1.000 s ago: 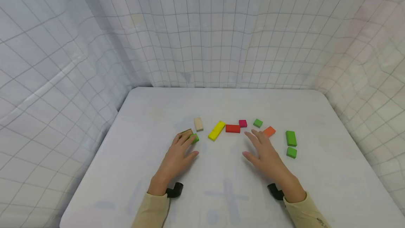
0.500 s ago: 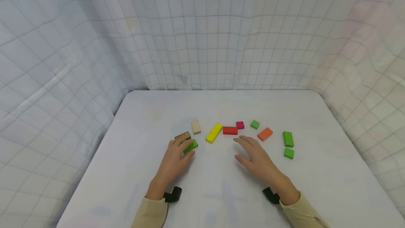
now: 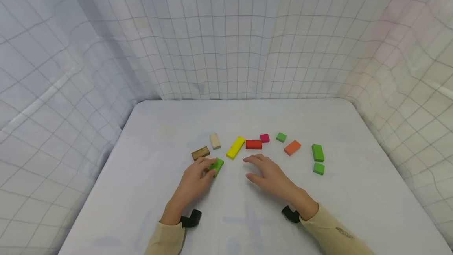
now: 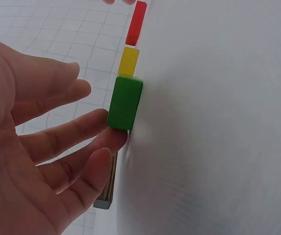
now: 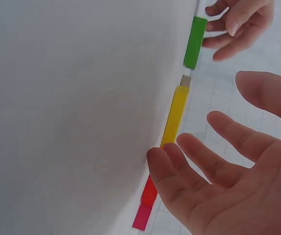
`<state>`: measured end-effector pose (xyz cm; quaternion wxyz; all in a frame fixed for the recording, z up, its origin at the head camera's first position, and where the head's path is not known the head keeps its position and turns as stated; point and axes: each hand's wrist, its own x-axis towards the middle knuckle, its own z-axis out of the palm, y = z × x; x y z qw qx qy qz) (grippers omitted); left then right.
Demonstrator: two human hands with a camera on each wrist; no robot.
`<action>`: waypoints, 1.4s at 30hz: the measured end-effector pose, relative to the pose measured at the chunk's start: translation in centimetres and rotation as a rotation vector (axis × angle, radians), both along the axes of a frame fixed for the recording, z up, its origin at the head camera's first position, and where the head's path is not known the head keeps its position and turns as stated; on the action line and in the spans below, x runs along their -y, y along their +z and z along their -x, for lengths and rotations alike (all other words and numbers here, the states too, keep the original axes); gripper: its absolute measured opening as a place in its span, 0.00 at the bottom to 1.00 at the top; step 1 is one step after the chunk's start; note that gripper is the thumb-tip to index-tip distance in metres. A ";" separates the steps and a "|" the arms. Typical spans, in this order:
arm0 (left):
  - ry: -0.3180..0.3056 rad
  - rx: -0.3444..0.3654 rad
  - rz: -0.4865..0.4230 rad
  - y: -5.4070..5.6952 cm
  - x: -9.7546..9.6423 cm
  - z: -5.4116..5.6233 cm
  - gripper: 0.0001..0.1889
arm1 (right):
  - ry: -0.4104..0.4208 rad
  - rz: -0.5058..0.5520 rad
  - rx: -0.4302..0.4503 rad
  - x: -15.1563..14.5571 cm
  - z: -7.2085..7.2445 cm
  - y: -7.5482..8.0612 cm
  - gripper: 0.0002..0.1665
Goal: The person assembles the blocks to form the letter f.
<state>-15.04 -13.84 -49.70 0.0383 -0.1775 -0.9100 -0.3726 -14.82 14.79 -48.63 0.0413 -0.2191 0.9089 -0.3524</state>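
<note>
My left hand (image 3: 196, 178) lies at a green block (image 3: 217, 165) on the white table. In the left wrist view, fingertips (image 4: 101, 117) of this hand touch the green block's lower end; the thumb stays apart from it. A brown wooden block (image 3: 200, 153) lies just beyond that hand, and a pale wooden block (image 3: 214, 141) farther back. Loosely spread, my right hand (image 3: 270, 176) is low over the table and holds nothing. Nearest to it are a red block (image 3: 253, 145) and a yellow block (image 3: 235, 147). Its fingers partly cover the red block in the right wrist view.
A magenta block (image 3: 264, 138), a small green block (image 3: 281, 137) and an orange block (image 3: 292, 147) lie toward the back right. Farther right are a longer green block (image 3: 317, 152) and a short green block (image 3: 319, 168). Gridded white curtains (image 3: 219, 50) enclose the table.
Under my left hand, the green block has come farther into view and turned, away from the brown block. My right hand has moved left, away from the orange block.
</note>
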 end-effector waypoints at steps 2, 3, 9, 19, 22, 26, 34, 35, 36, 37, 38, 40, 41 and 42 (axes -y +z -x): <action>-0.008 0.022 -0.012 0.1 -0.1 0.1 0.21 | 0.010 0.006 0.033 0.7 0.2 0.0 0.29; -0.009 0.039 -0.013 0.1 -0.1 0.1 0.22 | 0.019 0.008 0.046 1.1 0.4 0.0 0.29; -0.029 0.168 0.001 0.1 0.1 0.3 0.30 | 0.098 -0.022 0.068 3.2 1.2 -0.1 0.32; -0.124 0.242 -0.110 -0.3 1.2 1.6 0.32 | 0.069 -0.214 0.033 6.1 2.3 0.6 0.40; -0.123 0.262 -0.134 -0.3 1.2 1.5 0.31 | 0.039 -0.289 0.036 6.8 2.4 0.5 0.42; -0.109 0.269 -0.148 -0.4 1.2 1.4 0.31 | 0.021 -0.333 0.037 7.6 2.2 0.5 0.42; -0.121 0.249 -0.151 -0.5 1.1 1.4 0.29 | 0.013 -0.373 -0.043 8.1 1.8 0.5 0.37; -0.121 0.244 -0.146 -0.5 1.0 1.4 0.30 | 0.013 -0.381 -0.053 8.1 1.8 0.5 0.36; -0.118 0.244 -0.142 -0.5 1.0 1.4 0.30 | 0.012 -0.388 -0.060 8.1 1.8 0.5 0.37; -0.119 0.240 -0.138 -0.5 1.0 1.4 0.30 | 0.012 -0.397 -0.067 8.2 1.8 0.4 0.37; -0.115 0.237 -0.132 -0.5 1.0 1.4 0.30 | 0.012 -0.402 -0.073 8.3 1.8 0.4 0.38; -0.111 0.232 -0.126 -0.6 1.0 1.4 0.30 | 0.009 -0.414 -0.087 8.4 1.8 0.2 0.39; -0.109 0.226 -0.121 -0.6 1.0 1.3 0.30 | 0.007 -0.418 -0.092 8.4 1.7 0.2 0.39; -0.108 0.221 -0.116 -0.6 0.9 1.3 0.30 | 0.002 -0.420 -0.093 8.5 1.7 0.1 0.39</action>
